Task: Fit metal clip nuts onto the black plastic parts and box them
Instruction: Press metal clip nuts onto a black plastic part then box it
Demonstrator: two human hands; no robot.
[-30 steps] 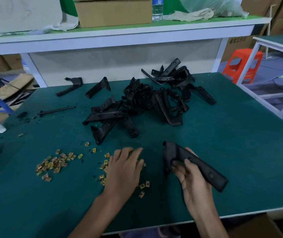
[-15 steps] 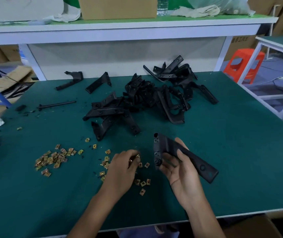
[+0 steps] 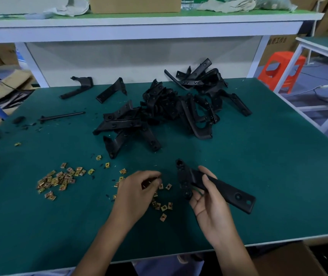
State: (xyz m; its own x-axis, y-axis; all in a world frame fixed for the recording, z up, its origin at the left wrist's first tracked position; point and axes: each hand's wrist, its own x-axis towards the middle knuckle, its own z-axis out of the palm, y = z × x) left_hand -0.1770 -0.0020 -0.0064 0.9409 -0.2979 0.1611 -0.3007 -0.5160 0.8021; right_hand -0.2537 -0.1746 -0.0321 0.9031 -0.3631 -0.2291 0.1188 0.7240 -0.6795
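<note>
Right hand grips black part; left hand curls over clip nuts, hold unclear. Far box contents hidden.

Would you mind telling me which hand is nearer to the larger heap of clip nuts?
Left. The left hand sits just right of the heap, curled over loose clip nuts; the right hand is farther right, holding a black plastic part.

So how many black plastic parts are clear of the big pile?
3: a far-left part, a second part beside it, left of the pile, and the held part in the right hand. The thin rod isn't counted.
</note>
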